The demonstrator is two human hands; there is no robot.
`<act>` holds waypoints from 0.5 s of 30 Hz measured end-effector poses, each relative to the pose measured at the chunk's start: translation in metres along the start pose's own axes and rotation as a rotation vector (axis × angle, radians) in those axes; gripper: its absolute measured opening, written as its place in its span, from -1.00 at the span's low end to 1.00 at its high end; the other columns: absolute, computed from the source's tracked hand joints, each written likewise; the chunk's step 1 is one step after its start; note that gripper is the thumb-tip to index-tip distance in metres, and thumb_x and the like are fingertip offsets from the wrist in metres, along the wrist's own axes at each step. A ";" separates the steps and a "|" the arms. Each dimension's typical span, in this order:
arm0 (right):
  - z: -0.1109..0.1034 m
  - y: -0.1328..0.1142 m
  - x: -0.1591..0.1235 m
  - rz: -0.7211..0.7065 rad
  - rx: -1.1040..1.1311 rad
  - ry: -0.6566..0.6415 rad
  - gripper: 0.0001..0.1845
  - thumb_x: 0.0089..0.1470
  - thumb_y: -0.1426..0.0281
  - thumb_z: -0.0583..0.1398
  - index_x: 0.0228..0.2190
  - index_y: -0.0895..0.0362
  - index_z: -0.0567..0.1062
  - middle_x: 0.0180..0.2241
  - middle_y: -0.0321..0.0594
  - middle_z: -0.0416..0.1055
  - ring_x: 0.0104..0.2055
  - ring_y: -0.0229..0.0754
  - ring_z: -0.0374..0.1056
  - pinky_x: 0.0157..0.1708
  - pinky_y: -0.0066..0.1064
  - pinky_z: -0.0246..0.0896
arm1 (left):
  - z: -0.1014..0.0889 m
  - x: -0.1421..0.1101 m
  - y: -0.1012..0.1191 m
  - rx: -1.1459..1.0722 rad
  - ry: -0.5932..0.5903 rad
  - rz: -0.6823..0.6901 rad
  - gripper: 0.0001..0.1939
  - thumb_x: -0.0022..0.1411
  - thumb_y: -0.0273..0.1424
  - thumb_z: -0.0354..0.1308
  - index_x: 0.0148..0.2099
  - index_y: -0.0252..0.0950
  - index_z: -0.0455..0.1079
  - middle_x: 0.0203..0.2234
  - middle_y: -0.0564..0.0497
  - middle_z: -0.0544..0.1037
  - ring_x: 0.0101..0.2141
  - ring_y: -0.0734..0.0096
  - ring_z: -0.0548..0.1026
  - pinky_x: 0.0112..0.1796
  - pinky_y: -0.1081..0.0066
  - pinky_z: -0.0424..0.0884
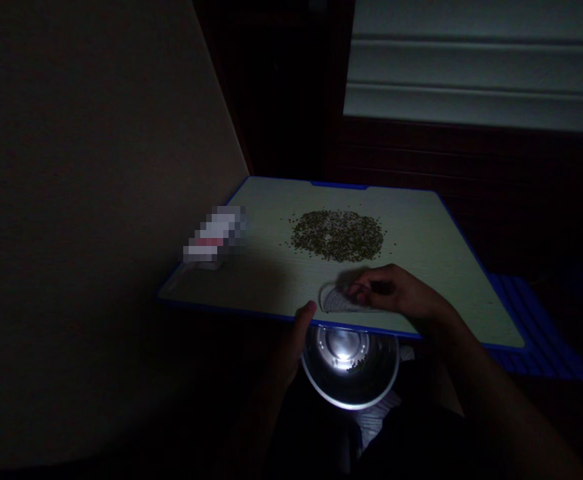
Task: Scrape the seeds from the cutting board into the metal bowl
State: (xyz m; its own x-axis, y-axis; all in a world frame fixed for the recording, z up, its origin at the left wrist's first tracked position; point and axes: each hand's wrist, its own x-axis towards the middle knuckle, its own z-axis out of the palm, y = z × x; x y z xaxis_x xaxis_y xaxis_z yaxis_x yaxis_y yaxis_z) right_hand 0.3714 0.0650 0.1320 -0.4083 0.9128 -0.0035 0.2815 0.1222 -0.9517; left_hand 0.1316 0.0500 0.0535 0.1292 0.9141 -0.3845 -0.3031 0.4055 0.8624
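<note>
- Small dark grains (346, 235): loose pile, mid blue-rimmed board (436, 267); clock below is from pile.
- Right hand (396, 287): 5 o'clock, fingers curled, gripping ridged pale piece (336, 301); both partly block the way to steel bowl (350, 404).
- Bowl: 6 o'clock, below near edge, few grains inside.
- Left hand (297, 343): 7 o'clock, thumb at rim; grip, can't tell.
- Pixelated white-red item (216, 233): 9 o'clock.
- Blue striped cloth (536, 333): 4 o'clock.
</note>
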 end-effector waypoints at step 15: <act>0.001 0.003 0.002 0.050 -0.067 0.012 -0.85 0.09 0.33 0.33 -0.27 0.09 0.55 -0.46 -0.35 0.39 -0.46 -0.30 0.25 -0.43 -0.42 0.17 | -0.003 0.005 -0.008 -0.076 -0.064 -0.024 -0.53 0.20 -0.05 0.29 0.02 -0.25 0.55 0.03 -0.12 0.62 0.17 0.04 0.44 0.24 0.16 0.19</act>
State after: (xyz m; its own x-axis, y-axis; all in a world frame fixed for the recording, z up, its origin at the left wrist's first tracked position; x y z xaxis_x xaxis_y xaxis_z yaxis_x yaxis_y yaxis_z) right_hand 0.3700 0.0670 0.1286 -0.3820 0.9230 -0.0470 0.3594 0.1015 -0.9277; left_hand 0.1314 0.0508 0.0437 0.1965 0.9036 -0.3807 -0.3700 0.4279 0.8246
